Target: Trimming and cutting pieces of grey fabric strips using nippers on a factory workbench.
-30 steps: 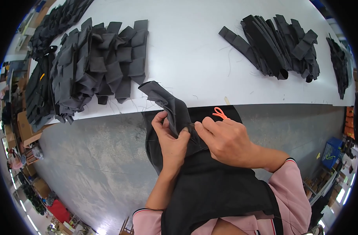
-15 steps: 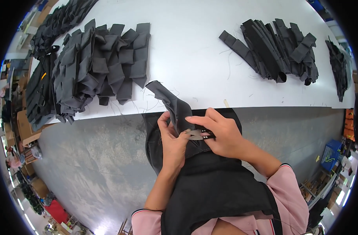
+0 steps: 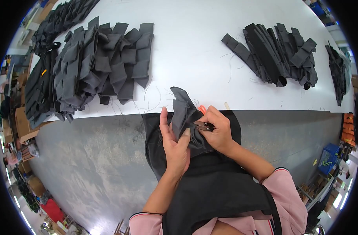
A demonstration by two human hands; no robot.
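A dark grey fabric piece (image 3: pixel 181 109) stands up over the table's front edge, its far end narrow and frayed. My left hand (image 3: pixel 176 150) holds it from the left, the thumb pressed on the cloth and the index finger stretched up beside it. In my right hand (image 3: pixel 220 131) is a pair of thread snips (image 3: pixel 206 126) with a black handle, its tip against the fabric's right side. The fingers partly cover the snips. An orange loop (image 3: pixel 202 109) shows just beyond my right fingers; what it belongs to is hidden.
On the white table (image 3: pixel 186 47) lie a big heap of folded grey fabric pieces (image 3: pixel 104 62) at left and a smaller bundle (image 3: pixel 271 55) at right. Loose threads lie around them. At floor level on the right stands a blue crate (image 3: pixel 329 158).
The fabric has turned more upright, its far end shifting right. My left index finger has straightened. The snips' blades have moved up onto the cloth, and an orange loop has come into sight.
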